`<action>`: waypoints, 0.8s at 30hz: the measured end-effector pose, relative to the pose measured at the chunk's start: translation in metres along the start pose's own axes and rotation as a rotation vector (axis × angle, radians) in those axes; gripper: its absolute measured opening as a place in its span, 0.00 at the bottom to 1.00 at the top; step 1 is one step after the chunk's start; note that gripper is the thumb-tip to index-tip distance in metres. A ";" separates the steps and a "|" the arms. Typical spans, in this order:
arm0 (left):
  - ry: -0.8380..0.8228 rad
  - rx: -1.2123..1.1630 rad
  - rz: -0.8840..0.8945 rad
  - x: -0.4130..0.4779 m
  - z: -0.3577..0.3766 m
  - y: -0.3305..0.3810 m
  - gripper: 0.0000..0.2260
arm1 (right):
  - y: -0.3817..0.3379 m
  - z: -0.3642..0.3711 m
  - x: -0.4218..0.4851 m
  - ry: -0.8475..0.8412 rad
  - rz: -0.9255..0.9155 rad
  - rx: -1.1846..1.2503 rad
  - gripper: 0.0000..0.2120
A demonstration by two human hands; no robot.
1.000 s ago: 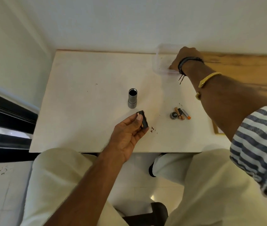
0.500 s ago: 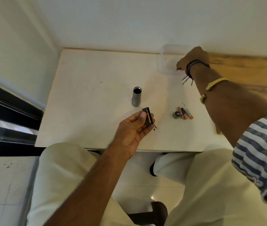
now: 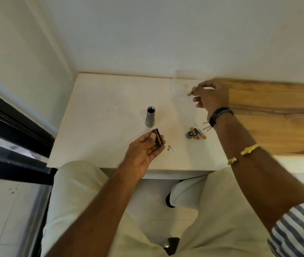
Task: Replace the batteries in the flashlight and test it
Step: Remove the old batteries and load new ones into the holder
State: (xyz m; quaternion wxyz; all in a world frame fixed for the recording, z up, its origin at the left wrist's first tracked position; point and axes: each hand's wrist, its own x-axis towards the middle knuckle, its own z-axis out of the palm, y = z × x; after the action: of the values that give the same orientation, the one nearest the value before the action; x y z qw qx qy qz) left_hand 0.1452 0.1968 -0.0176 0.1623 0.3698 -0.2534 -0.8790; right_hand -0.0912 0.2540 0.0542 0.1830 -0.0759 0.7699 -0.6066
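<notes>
The grey flashlight body (image 3: 150, 116) stands upright on the white table (image 3: 101, 127), its open end up. My left hand (image 3: 143, 153) holds the black battery holder (image 3: 158, 139) above the table's front part; one copper-coloured battery shows in it. My right hand (image 3: 210, 95) is raised at the back right, pinching a copper-topped battery (image 3: 190, 93) beside the clear plastic box (image 3: 180, 84). The flashlight's round end cap (image 3: 190, 134) lies on the table next to several loose batteries (image 3: 199, 134).
A wooden board (image 3: 277, 115) covers the right side of the surface. White walls close in behind and on the left. A dark window frame (image 3: 14, 127) runs along the left. Small dark specks (image 3: 169, 147) lie near the front edge. My knees are under the table.
My right hand has come out of the clear box holding a battery and drawn back towards me. My left hand has lifted slightly with the holder. The camera view has shifted.
</notes>
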 end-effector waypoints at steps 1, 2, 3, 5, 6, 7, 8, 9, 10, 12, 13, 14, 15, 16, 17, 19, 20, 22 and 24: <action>-0.005 0.006 0.007 -0.002 0.000 0.000 0.12 | 0.003 -0.003 -0.015 -0.024 0.010 0.053 0.07; -0.012 0.013 0.012 -0.004 0.000 -0.001 0.12 | 0.008 -0.006 -0.029 -0.063 0.011 0.096 0.08; -0.020 0.025 0.017 -0.006 -0.001 -0.001 0.11 | 0.013 -0.009 -0.045 -0.113 0.006 0.131 0.08; -0.033 0.051 0.022 -0.009 -0.002 -0.003 0.11 | 0.024 -0.015 -0.076 -0.221 -0.008 0.170 0.10; -0.037 0.062 0.020 -0.011 -0.003 -0.004 0.12 | 0.029 -0.017 -0.090 -0.261 -0.022 0.170 0.10; -0.041 0.070 0.014 -0.012 -0.003 -0.005 0.12 | 0.036 -0.019 -0.102 -0.294 -0.044 0.155 0.09; -0.045 0.079 0.006 -0.014 -0.004 -0.007 0.12 | 0.042 -0.020 -0.114 -0.320 -0.071 0.134 0.08; -0.048 0.090 0.000 -0.015 -0.005 -0.008 0.11 | 0.049 -0.023 -0.124 -0.338 -0.092 0.110 0.08; -0.049 0.103 -0.003 -0.017 -0.005 -0.010 0.11 | 0.056 -0.025 -0.132 -0.348 -0.101 0.086 0.08; -0.051 0.135 -0.003 -0.019 -0.006 -0.011 0.11 | 0.067 -0.031 -0.144 -0.351 -0.102 0.037 0.08; -0.049 0.151 -0.001 -0.020 -0.006 -0.012 0.11 | 0.071 -0.033 -0.148 -0.356 -0.099 0.020 0.08; -0.047 0.163 0.001 -0.020 -0.006 -0.012 0.11 | 0.074 -0.035 -0.151 -0.363 -0.099 0.007 0.08; -0.044 0.168 0.004 -0.022 -0.006 -0.012 0.11 | 0.075 -0.037 -0.154 -0.372 -0.107 -0.006 0.08; -0.039 0.169 0.005 -0.023 -0.007 -0.013 0.11 | 0.075 -0.039 -0.156 -0.382 -0.125 -0.022 0.08; -0.035 0.168 0.007 -0.023 -0.007 -0.012 0.11 | 0.076 -0.039 -0.158 -0.391 -0.152 -0.043 0.09; -0.034 0.173 0.013 -0.025 -0.007 -0.012 0.10 | 0.077 -0.040 -0.163 -0.395 -0.221 -0.101 0.09; -0.039 0.176 0.016 -0.025 -0.008 -0.012 0.10 | 0.077 -0.039 -0.165 -0.393 -0.258 -0.134 0.09; -0.050 0.177 0.022 -0.026 -0.007 -0.012 0.09 | 0.077 -0.039 -0.167 -0.384 -0.345 -0.207 0.09; -0.059 0.182 0.031 -0.027 -0.007 -0.011 0.09 | 0.077 -0.039 -0.168 -0.366 -0.461 -0.294 0.09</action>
State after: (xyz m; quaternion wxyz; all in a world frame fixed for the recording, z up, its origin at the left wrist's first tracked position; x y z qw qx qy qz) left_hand 0.1672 0.2163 -0.0128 0.1339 0.3530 -0.3427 -0.8602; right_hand 0.0576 0.3655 0.0197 0.1632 -0.3815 0.7661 -0.4909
